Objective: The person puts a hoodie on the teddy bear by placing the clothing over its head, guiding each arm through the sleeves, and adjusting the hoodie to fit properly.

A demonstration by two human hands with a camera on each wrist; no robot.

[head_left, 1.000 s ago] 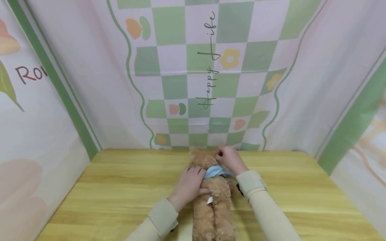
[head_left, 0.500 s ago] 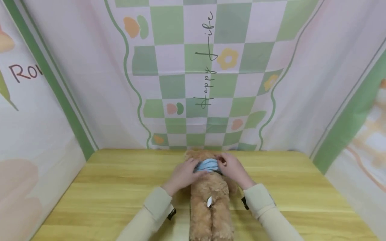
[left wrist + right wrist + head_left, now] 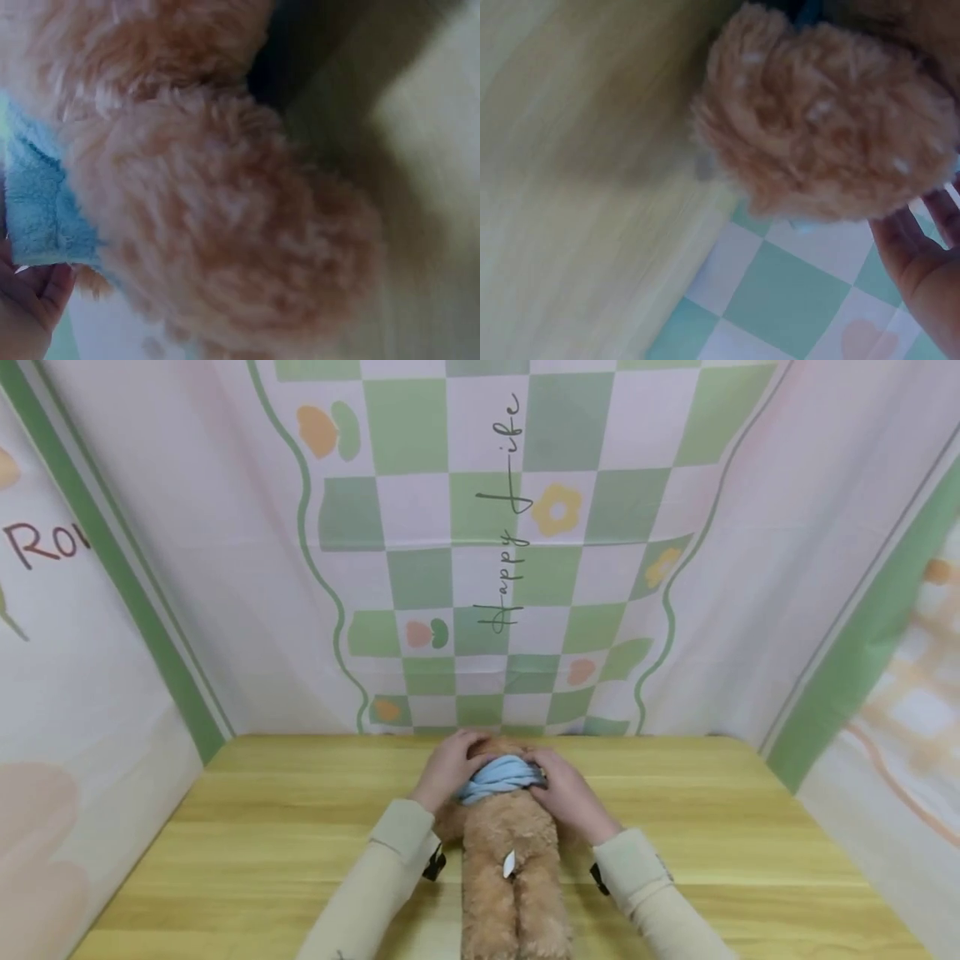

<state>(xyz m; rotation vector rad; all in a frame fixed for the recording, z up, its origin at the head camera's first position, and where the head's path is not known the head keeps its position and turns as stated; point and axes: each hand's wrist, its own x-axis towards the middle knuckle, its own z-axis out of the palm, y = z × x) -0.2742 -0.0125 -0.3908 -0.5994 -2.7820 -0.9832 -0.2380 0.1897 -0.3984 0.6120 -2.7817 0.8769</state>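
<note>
A brown plush toy [image 3: 510, 835] lies lengthwise on the wooden table, legs toward me, a small white tag [image 3: 509, 864] where the legs meet. Round its neck runs a light blue scarf [image 3: 498, 778], bunched in folds. At the scarf's left side my left hand [image 3: 448, 768] pinches its edge, fingers reaching over the toy's head. My right hand [image 3: 567, 793] grips the scarf's right end, the thumb bent in front. The left wrist view has the blue cloth [image 3: 49, 202] beside a furry arm [image 3: 225, 217]; in the right wrist view, fur [image 3: 832, 127] hides part of the right-hand fingers.
The wooden table [image 3: 315, 827] ends at a back wall hung with green-and-white checked fabric [image 3: 480, 560]. Printed cloth walls stand at left [image 3: 75, 693] and right [image 3: 885, 693].
My left hand has moved from the toy's back up to its head and the scarf. The right hand has come slightly down and left. The scarf now lies flatter across the neck.
</note>
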